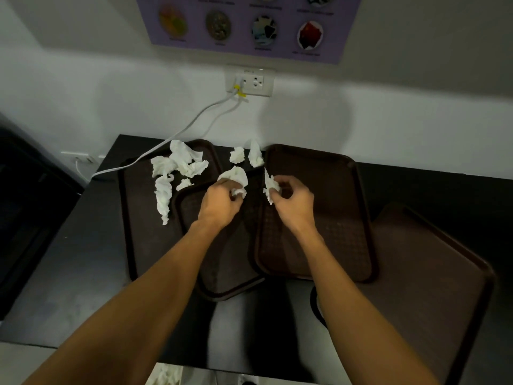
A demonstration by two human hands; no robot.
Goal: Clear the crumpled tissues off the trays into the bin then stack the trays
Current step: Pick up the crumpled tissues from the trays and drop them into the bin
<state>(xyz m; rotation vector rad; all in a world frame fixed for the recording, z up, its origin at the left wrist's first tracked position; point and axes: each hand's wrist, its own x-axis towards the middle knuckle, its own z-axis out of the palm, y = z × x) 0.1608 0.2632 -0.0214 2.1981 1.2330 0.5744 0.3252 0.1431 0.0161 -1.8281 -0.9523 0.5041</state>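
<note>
Four dark brown rectangular plastic trays on the black table (83,273): the centre tray (222,259), a left tray (138,218) and a right tray (319,218) overlapping its sides, and a fourth tray (430,259) further right. About five crumpled white tissues (186,159) lie left of the centre tray, and two small wads (236,154) sit just behind it. There's bare table in front of it. Over its far edge, the left hand (219,202) is clenched round a crumpled tissue (236,179), and the right hand (291,198) pinches a second tissue (269,187).
</note>
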